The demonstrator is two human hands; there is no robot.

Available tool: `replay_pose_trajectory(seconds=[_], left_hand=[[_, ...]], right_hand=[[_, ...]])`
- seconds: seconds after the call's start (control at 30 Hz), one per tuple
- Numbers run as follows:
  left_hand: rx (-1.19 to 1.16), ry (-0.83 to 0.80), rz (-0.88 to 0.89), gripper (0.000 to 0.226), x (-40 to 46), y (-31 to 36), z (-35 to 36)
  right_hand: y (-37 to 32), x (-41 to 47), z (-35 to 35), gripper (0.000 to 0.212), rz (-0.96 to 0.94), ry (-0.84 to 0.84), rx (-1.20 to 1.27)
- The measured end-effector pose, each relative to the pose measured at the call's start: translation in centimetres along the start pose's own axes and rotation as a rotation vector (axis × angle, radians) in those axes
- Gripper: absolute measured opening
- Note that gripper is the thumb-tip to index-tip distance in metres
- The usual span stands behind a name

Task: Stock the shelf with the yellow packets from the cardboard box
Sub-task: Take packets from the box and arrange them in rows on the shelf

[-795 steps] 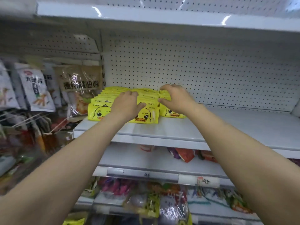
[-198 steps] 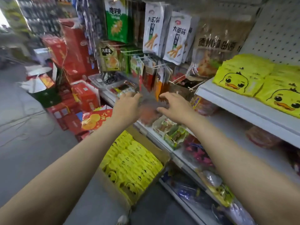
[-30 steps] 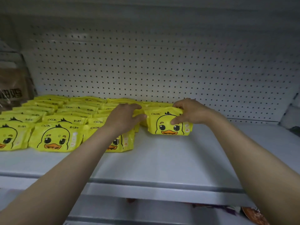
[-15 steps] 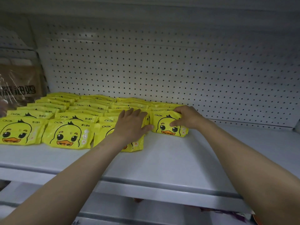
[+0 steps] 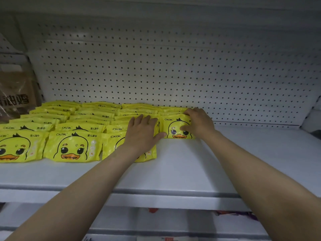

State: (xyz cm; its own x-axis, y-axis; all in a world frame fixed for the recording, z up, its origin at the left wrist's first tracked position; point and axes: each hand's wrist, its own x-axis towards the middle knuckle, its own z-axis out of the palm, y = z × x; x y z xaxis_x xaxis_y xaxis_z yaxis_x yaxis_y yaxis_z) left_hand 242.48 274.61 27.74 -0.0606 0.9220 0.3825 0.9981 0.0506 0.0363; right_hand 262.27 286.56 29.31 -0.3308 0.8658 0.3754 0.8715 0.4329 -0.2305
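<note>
**Fourth column just begun: risk of slip, skew and topple**

Nearest, bare shelf point(image 5: 173, 173) along the front lip, with plenty of room to the right. On that smooth board, slick yellow duck packets point(image 5: 73, 148) likely to slide if shoved too hard. A push from the left hand could skew the front row toward the lip. An uneven release on the right could leave the new stack leaning or out of line with its neighbours.

Left hand point(image 5: 142, 134) lying flat, fingers straight and spread, pressing on the front packet of the third column point(image 5: 112, 145), thumb reaching toward the gap beside the newest one. Nothing gripped there.

A little farther back, right hand point(image 5: 198, 124) curled round the newest duck packet point(image 5: 175, 129), thumb on its printed face, fingers over the top rear edge. Packet resting on the shelf at the head of a fourth column, just right of the left hand's fingertips, touching or nearly touching the third column.

Behind, more yellow packets lined up edge to edge to the white pegboard point(image 5: 173, 70). Cardboard box not in view. At far left, a brown hanging bag point(image 5: 15, 94).
</note>
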Motion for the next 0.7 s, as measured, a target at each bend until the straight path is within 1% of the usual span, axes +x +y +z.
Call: replay_pose_trajectory(seconds=[0.27, 0.43, 0.53, 0.63, 0.7], left_hand=[[-0.064, -0.075, 0.028, 0.071, 0.5, -0.6, -1.0], [-0.175, -0.121, 0.022, 0.069, 0.5, -1.3, -3.5], [-0.274, -0.090, 0.003, 0.067, -0.3, -2.4, -5.5], [-0.344, -0.007, -0.013, 0.064, -2.1, -3.8, -7.6], [-0.347, 0.050, -0.027, 0.060, -3.9, -4.7, -8.9]], right_hand=[[-1.6, -2.7, -1.1, 0.064, 0.103, 0.054, -0.040], [-4.5, -3.8, -3.8, 0.055, 0.077, 0.021, -0.020], [-6.8, -5.0, -5.4, 0.051, 0.036, 0.012, -0.001], [-9.2, -6.4, -6.8, 0.050, -0.024, 0.027, 0.020], [-10.9, -7.3, -7.8, 0.051, -0.076, 0.046, 0.033]])
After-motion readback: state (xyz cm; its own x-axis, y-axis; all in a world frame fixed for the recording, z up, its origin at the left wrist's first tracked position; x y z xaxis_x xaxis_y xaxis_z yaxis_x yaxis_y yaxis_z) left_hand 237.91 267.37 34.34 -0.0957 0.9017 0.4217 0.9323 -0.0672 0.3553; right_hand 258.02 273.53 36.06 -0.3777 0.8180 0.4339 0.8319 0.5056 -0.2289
